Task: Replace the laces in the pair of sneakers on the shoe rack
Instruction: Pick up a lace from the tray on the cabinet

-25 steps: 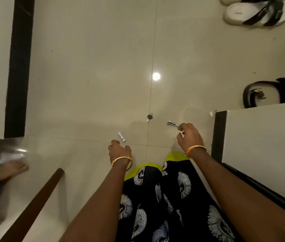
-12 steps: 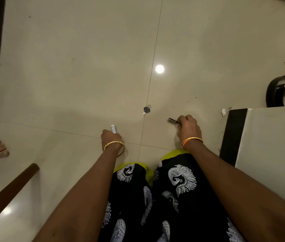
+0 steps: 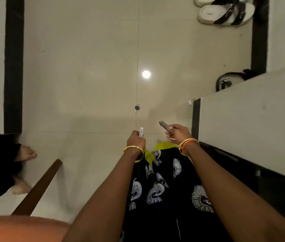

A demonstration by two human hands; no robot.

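Looked straight down at a pale tiled floor (image 3: 85, 75) w/ a bright lamp reflection (image 3: 146, 74) near centre.

Left hand (image 3: 136, 140) held above the floor, fingers curled round a small white tube (image 3: 141, 132) w/ black print; tube's far end stuck out past the knuckles. Gold bangle (image 3: 133, 151) on that wrist.

Right hand (image 3: 177, 133) just right of it, hands apart, not touching. Fingers & thumb pinched a slim metal tool (image 3: 164, 125), poss. folded clippers or a pen knife, couldn't tell which; tool's tip pointed far-left. Gold & orange bangles (image 3: 189, 144) on that wrist.

Small key w/ dark head (image 3: 136, 108) lay on the floor on the tile seam, far of both hands, well apart from them.

Black skirt w/ white print (image 3: 164, 180) under the arms, yellow-green hem (image 3: 164, 145) at its far edge.

Sneakers & laces: not seen anywhere in view. Only footwear: white sandals w/ black straps (image 3: 225, 14) far right, by a black wall strip (image 3: 259, 32). Dark belt-like loop w/ buckle (image 3: 225, 82) on the floor nearer, right.

Pale ledge (image 3: 251, 116) along the right side. Another person's bare feet (image 3: 26, 153) near left, brown wooden rail (image 3: 38, 186) beside them, orange blur (image 3: 21, 227) at near-left corner.
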